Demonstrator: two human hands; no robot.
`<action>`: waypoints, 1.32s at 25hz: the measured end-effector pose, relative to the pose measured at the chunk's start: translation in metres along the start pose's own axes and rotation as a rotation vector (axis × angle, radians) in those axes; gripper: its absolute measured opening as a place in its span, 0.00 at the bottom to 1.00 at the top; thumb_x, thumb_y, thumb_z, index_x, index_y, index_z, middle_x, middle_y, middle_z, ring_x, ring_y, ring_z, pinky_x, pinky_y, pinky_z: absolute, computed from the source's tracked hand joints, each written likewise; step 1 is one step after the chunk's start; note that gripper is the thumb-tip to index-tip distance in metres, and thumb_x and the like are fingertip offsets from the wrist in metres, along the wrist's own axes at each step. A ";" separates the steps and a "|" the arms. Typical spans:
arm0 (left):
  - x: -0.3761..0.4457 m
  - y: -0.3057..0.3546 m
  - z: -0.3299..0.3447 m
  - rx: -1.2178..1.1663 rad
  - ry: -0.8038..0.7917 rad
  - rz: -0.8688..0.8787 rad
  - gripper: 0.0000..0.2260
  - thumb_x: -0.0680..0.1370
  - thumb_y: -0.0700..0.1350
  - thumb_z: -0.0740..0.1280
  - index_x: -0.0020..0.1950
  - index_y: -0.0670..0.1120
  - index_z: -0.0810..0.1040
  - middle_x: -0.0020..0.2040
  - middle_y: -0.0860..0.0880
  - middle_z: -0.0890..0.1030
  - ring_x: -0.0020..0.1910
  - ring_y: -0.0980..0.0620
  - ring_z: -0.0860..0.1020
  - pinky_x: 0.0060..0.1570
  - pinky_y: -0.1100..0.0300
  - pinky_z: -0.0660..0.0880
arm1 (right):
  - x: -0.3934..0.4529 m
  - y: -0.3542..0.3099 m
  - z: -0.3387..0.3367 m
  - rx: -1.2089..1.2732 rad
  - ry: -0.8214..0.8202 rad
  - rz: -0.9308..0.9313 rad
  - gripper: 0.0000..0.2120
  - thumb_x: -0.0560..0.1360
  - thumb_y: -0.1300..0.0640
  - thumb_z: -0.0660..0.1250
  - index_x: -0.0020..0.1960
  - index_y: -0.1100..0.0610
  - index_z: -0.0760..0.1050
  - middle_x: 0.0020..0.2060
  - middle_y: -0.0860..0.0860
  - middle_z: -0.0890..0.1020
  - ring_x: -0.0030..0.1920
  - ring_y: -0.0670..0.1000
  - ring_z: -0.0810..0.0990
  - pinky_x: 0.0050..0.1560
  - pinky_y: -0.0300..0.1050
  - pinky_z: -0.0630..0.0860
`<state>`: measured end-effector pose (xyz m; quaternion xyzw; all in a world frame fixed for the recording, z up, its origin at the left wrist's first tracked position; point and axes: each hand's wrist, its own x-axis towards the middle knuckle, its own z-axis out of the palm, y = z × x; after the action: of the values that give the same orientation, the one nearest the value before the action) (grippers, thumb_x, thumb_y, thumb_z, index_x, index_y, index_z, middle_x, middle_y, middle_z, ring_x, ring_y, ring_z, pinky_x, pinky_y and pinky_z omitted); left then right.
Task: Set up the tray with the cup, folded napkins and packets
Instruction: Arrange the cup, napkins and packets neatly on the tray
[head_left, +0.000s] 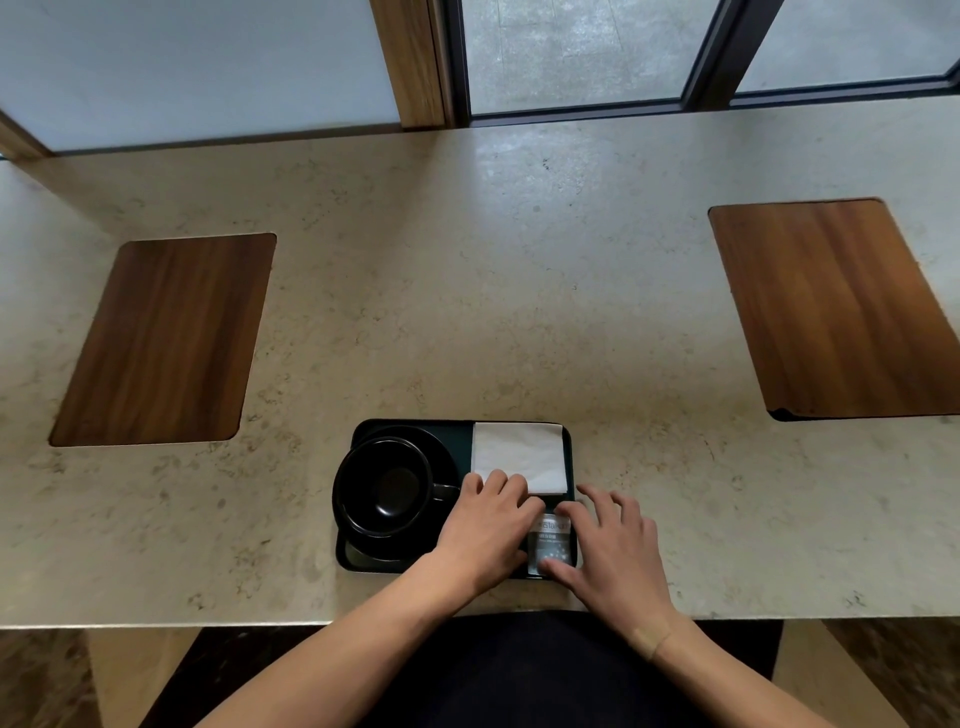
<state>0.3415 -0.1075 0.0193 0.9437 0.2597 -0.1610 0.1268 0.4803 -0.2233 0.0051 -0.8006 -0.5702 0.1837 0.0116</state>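
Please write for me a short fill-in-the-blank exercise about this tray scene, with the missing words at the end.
1. The black cup stands on the ______ side of the tray.
2. The white napkin lies at the tray's far ______ corner.
3. The right hand touches a ______ at the tray's near right.
4. The left hand has its fingertips on the ______.

Missing words: left; right; packet; napkin

Café-type window counter: stone counter (467, 291) with inset wood panels (166, 338), windows (571, 52) along far edge, serving tray (358, 564).
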 end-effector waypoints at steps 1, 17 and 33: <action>-0.001 0.000 0.000 -0.006 -0.004 0.004 0.23 0.73 0.51 0.69 0.65 0.48 0.69 0.61 0.45 0.71 0.61 0.43 0.66 0.59 0.45 0.62 | 0.000 0.000 0.000 -0.006 0.002 -0.002 0.31 0.64 0.33 0.69 0.62 0.46 0.71 0.66 0.49 0.72 0.64 0.56 0.67 0.55 0.53 0.71; -0.069 -0.025 -0.024 -0.260 0.113 -0.076 0.15 0.80 0.52 0.60 0.66 0.53 0.70 0.61 0.54 0.73 0.48 0.52 0.79 0.41 0.54 0.79 | -0.012 -0.004 -0.019 0.144 0.244 -0.150 0.20 0.68 0.48 0.75 0.57 0.51 0.78 0.55 0.50 0.79 0.54 0.51 0.72 0.46 0.46 0.74; -0.094 -0.033 0.008 -0.047 -0.166 -0.054 0.15 0.80 0.52 0.56 0.62 0.47 0.71 0.64 0.49 0.69 0.52 0.46 0.77 0.41 0.49 0.78 | -0.031 -0.049 -0.007 0.040 -0.078 -0.391 0.10 0.73 0.52 0.63 0.52 0.51 0.77 0.57 0.48 0.80 0.49 0.52 0.77 0.41 0.46 0.78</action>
<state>0.2455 -0.1249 0.0418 0.9165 0.2773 -0.2358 0.1658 0.4290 -0.2336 0.0319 -0.6666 -0.7111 0.2200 0.0409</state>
